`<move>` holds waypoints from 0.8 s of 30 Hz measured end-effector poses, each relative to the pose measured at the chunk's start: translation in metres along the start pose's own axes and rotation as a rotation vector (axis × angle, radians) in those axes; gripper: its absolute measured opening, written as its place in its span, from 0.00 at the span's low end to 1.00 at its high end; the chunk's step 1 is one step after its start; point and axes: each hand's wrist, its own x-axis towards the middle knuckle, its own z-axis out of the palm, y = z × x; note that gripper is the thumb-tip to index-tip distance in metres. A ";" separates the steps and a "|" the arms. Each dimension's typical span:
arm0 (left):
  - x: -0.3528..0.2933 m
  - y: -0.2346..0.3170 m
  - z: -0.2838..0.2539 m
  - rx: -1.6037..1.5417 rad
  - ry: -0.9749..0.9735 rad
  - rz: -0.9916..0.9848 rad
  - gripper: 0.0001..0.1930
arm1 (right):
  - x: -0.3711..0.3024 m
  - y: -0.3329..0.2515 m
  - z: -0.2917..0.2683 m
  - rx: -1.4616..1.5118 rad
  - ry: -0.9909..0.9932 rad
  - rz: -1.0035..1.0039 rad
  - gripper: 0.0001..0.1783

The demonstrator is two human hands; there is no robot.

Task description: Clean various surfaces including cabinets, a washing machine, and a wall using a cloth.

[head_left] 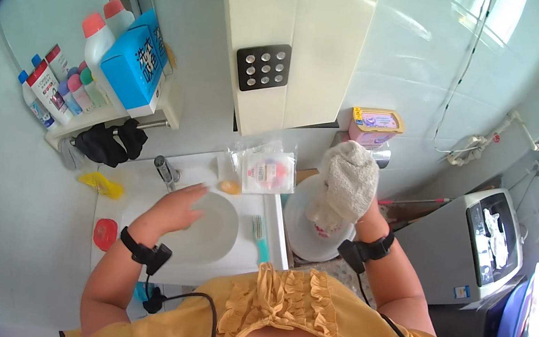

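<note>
Cloth (350,181) drapes our right hand (367,221) above the bucket (297,229), beyond the counter's right edge (278,230); we cannot tell its grip. Our left hand (172,211) looks released. Loose draping could let the cloth slip.

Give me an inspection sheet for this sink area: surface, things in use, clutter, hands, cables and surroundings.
Surface: white sink counter with a recessed bowl.
Job's things: pale, rough-textured cloth, raised over a whitish tub.
Clutter: green-handled brush, clear plastic packet and red dish on the counter.
Hands: left hand over the bowl, fingers apart, nothing seen in it; right hand at the cloth, its fingers hidden.
Cables: black cable lying across the yellow top, near the left arm.
Surroundings: grey washing machine at right; pale cabinet above.
</note>
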 end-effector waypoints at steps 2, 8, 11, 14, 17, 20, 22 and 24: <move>0.001 0.074 -0.028 -0.116 0.243 0.285 0.38 | 0.012 -0.024 0.043 -1.269 -0.146 -0.936 0.14; 0.062 0.158 -0.021 -0.136 0.671 0.874 0.46 | 0.001 0.044 0.088 -0.040 -0.269 -0.224 0.35; 0.071 0.172 -0.005 -0.509 0.655 0.825 0.49 | 0.011 0.060 0.092 -0.798 -0.076 -0.800 0.34; 0.062 0.180 -0.013 -0.753 0.466 0.731 0.49 | 0.013 0.045 0.094 -0.747 -0.176 -0.625 0.33; 0.055 0.190 -0.024 -0.960 0.287 0.646 0.48 | 0.014 0.033 0.080 -0.962 -0.181 -0.699 0.32; 0.046 0.146 -0.036 -1.124 0.144 0.585 0.35 | 0.009 -0.067 0.123 -1.022 -0.280 -0.440 0.21; 0.040 0.123 -0.057 -1.003 0.262 0.452 0.32 | 0.014 -0.089 0.118 -1.036 -0.267 -0.254 0.19; 0.044 0.115 -0.067 -0.888 0.403 0.294 0.30 | 0.031 -0.124 0.137 -1.347 -0.360 0.007 0.17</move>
